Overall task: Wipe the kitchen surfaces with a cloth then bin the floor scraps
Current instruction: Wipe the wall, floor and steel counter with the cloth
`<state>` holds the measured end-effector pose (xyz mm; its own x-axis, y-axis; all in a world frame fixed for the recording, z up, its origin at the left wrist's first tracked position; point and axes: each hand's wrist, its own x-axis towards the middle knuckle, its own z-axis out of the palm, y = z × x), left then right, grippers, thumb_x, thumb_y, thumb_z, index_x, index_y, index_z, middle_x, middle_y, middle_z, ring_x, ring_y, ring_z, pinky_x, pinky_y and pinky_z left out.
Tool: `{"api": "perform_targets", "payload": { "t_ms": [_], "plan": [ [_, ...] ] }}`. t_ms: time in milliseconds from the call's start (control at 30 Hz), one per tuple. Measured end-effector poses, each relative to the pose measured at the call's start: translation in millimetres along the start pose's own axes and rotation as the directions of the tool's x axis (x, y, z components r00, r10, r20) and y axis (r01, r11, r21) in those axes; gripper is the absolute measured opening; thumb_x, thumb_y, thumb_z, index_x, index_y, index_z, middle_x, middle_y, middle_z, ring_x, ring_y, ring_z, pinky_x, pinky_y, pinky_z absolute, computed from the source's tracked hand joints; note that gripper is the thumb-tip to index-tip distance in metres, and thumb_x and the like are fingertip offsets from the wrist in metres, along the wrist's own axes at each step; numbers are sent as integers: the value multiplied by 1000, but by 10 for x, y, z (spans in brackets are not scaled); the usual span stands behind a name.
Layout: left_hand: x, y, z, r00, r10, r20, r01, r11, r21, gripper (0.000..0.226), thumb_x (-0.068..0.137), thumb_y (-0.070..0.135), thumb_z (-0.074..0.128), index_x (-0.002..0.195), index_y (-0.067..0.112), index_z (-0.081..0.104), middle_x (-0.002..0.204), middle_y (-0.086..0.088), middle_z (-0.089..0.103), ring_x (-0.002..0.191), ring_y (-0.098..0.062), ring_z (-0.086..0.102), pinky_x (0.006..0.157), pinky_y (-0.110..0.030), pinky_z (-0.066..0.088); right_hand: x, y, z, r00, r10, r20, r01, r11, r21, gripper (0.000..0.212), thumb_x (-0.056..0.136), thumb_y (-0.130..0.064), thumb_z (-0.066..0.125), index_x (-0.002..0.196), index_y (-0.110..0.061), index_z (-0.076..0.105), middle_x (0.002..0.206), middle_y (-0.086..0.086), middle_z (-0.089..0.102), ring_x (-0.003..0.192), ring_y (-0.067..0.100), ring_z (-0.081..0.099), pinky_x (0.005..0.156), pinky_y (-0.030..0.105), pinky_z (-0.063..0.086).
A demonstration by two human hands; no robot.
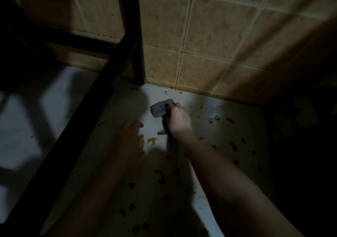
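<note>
Furniture frame (130, 27), dark and nearly black, fills the left side: one upright leg meets the floor (54, 109) at the foot of the wall, and a slanted bar runs from it towards the lower left corner. The pale floor is lit in patches beneath it.

Your left hand (131, 140) is just right of the bar, low over the floor with the palm down. Its fingers are straight and loosely together and hold nothing. Whether they touch the floor cannot be told in this light. A small yellow scrap (141, 136) lies at its fingertips, and a larger curled yellow scrap (151, 141) lies just beside it, between your two hands.

The grey cloth (160, 109) sits on the floor near the wall, past the yellow scraps. It is bunched up, and your right hand (177, 120) grips its right edge with the fingers curled round the fabric. The right forearm crosses the view from the lower right.

Small amber scraps (229, 120) dot the floor to the right of that hand, well apart from one another. Darker scraps (162, 180) lie in shadow between your forearms.

The tan wall tiles (218, 36) rise behind everything, with specks along their base. At the far right a dim shape (291, 120) is too dark to name.
</note>
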<state>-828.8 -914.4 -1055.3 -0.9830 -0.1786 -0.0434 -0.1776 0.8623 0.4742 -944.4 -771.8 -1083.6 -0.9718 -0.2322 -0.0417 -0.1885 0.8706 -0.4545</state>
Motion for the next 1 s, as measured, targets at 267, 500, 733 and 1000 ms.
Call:
{"api": "perform_targets", "payload": {
  "t_ms": [267,500,733,1000],
  "plan": [
    [107,-30,120,997,-46,58,52,993,-102,29,91,20,52,120,24,49,124,0,47,102,-12,47,83,-30,40,624,-60,-70,996,85,24,-85,996,-27,32,87,-4,51,115,-15,62,119,11,58,110,31,53,82,39,48],
    [138,-97,171,998,-24,56,28,997,-65,26,92,21,50,118,26,51,124,2,48,98,-5,42,81,-25,37,692,160,-87,999,41,5,-40,989,-141,36,90,-5,46,118,-22,60,115,10,62,108,32,54,78,37,47],
    [135,-110,215,999,-28,44,32,994,-109,21,90,19,51,108,29,53,117,4,49,89,-5,41,77,-28,38,557,635,-259,943,305,-134,-326,929,-174,16,91,-14,51,98,-16,65,98,9,66,92,28,61,63,30,39],
    [72,-133,184,995,-64,79,66,998,-18,25,92,23,48,116,28,52,121,3,48,99,-9,46,83,-26,37,623,101,-148,991,134,28,-118,941,-316,20,88,-3,50,105,-9,60,108,13,65,100,32,60,67,33,42]
  ]
}}
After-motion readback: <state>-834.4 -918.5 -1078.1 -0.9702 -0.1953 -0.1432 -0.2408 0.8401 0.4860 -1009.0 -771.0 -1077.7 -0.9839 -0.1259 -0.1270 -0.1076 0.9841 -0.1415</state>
